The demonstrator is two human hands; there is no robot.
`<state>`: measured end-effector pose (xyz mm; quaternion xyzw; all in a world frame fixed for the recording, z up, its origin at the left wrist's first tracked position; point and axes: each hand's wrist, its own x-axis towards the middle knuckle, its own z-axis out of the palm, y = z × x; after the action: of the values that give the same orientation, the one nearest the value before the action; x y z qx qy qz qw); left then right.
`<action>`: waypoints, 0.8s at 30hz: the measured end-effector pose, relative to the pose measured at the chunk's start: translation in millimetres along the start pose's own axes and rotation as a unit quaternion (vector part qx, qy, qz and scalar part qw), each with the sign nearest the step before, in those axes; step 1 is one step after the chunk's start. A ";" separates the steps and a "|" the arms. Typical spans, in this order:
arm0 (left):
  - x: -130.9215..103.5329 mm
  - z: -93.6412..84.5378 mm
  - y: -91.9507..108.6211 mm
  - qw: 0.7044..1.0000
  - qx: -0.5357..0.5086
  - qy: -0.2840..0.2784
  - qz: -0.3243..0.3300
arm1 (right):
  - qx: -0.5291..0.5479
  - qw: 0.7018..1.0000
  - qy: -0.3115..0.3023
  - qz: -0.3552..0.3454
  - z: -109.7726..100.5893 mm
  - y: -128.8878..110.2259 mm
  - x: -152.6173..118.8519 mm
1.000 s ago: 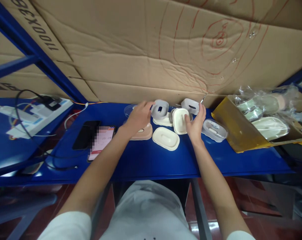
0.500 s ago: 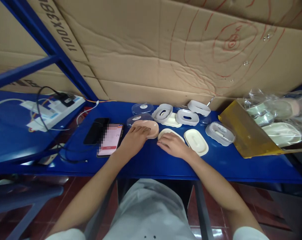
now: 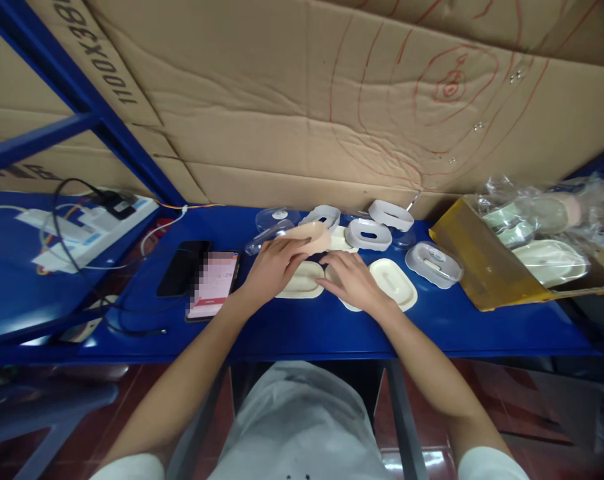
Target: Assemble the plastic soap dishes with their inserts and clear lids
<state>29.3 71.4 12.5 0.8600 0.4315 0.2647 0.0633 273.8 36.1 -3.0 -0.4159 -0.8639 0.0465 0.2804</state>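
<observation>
My left hand (image 3: 277, 267) is closed on a peach soap dish piece (image 3: 309, 235), raised and tilted above the table. Below it lies a cream oval soap dish base (image 3: 299, 285), partly covered by that hand. My right hand (image 3: 349, 277) has its thumb and fingers apart over another cream base, mostly hidden under the palm. A third cream base (image 3: 395, 285) lies just right of it. Behind the hands are grey soap dish pieces (image 3: 368, 235) with oval slots, and clear lids (image 3: 269, 233) at the left.
A grey soap dish with a clear lid (image 3: 435, 265) stands to the right, beside a cardboard box (image 3: 462, 267) of bagged dishes. At the left lie a lit phone (image 3: 215, 287), a dark phone (image 3: 182, 268) and a power strip (image 3: 102, 230) with cables. A cardboard wall (image 3: 262, 120) rises behind.
My left hand has lifted the peach piece and moved it right, uncovering a cream base below. My right hand has shifted slightly right, its thumb now spread. The camera view has turned slightly.
</observation>
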 end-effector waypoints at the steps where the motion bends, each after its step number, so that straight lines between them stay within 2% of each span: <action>1: 7.6 -1.2 1.1 1.000 -0.003 0.013 0.006 | -0.017 1.000 -0.004 0.001 -5.3 -0.6 -0.6; 4: 34.8 -2.5 0.8 0.999 0.004 0.029 0.035 | -0.076 0.996 0.007 0.035 -27.0 -1.0 -13.4; 7: 59.5 3.5 -3.6 0.998 0.036 0.017 0.045 | -0.131 0.982 0.061 0.118 -52.5 9.7 -47.9; 9: 68.5 10.2 -6.6 0.998 0.047 0.008 0.040 | -0.174 0.964 0.096 0.175 -68.5 27.8 -79.3; 11: 69.6 15.9 -8.2 0.998 0.053 -0.002 0.037 | -0.219 0.944 0.105 0.223 -82.6 53.3 -110.7; 14: 58.6 18.8 -7.6 0.997 0.068 0.002 0.038 | -0.259 0.925 0.061 0.271 -98.0 92.5 -144.1; 17: 42.0 16.5 -2.9 0.997 0.068 0.007 0.035 | -0.257 0.922 0.051 0.284 -102.8 114.1 -153.2; 20: 29.7 16.3 5.6 0.997 0.057 -0.015 0.051 | -0.232 0.932 0.072 0.269 -96.8 116.0 -145.7; 24: 22.1 26.6 16.4 0.994 0.019 -0.036 0.103 | -0.143 0.954 0.088 0.248 -87.9 114.8 -133.2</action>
<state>65.3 81.6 4.3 0.9099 0.3428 0.2310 0.0351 465.5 -2.0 -24.7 -0.6552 -0.7031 -0.0461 0.2724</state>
